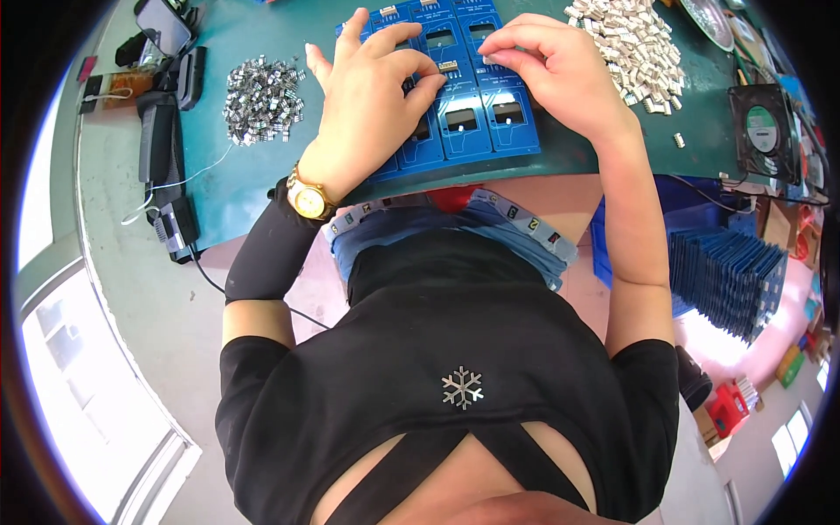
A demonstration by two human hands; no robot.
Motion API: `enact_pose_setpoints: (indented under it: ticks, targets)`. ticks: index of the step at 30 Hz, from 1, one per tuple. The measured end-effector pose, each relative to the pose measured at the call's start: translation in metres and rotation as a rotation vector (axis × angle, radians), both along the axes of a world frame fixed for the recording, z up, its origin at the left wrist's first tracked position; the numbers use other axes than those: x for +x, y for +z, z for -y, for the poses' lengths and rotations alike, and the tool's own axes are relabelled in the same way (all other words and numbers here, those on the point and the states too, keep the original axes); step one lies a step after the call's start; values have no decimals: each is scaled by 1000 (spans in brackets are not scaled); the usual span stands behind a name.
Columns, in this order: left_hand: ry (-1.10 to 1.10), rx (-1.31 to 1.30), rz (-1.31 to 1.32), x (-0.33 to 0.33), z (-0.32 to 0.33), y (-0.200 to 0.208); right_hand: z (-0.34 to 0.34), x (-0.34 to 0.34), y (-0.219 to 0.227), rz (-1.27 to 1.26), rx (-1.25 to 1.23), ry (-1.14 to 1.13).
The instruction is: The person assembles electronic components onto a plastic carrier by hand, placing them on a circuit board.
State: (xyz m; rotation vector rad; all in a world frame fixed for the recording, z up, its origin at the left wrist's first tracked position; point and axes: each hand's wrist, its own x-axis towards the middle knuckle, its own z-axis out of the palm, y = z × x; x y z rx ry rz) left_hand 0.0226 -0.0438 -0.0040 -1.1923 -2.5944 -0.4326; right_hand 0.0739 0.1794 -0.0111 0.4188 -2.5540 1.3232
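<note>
A panel of blue circuit boards point(516, 140) with rectangular cut-outs lies at the front edge of the green table. My left hand point(367, 92), wearing a gold watch point(309, 201), rests over its left part with fingers spread. Its thumb and forefinger are beside a small white pin connector point(449, 67) standing on the panel. Above the right column of boards, my right hand point(564, 79) is closed in a pinch. A small pale piece, which looks like a white connector point(486, 60), shows at its fingertips, close to the board. More white connectors point(388, 12) stand along the far boards.
A heap of white connectors point(634, 57) lies right of my right hand; one loose connector point(679, 140) sits nearer. Small dark-and-silver parts point(262, 101) are piled on the left. A black fan point(764, 131) stands far right. Below the table is a stack of blue boards point(731, 280).
</note>
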Motion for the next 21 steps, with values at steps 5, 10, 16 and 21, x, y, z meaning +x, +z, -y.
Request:
enact_pose_setpoints:
  ticks: [5, 10, 16, 21]
  targets:
    - [10, 13, -51, -6, 9, 9, -1, -1, -2, -58, 48, -33]
    - [107, 147, -4, -56, 64, 1, 1, -1, -2, -82, 109, -63]
    - [424, -97, 1, -68, 87, -3, 2, 0, -2, -112, 168, -102]
    - [351, -88, -212, -71, 87, -19, 2, -1, 1, -123, 212, -81]
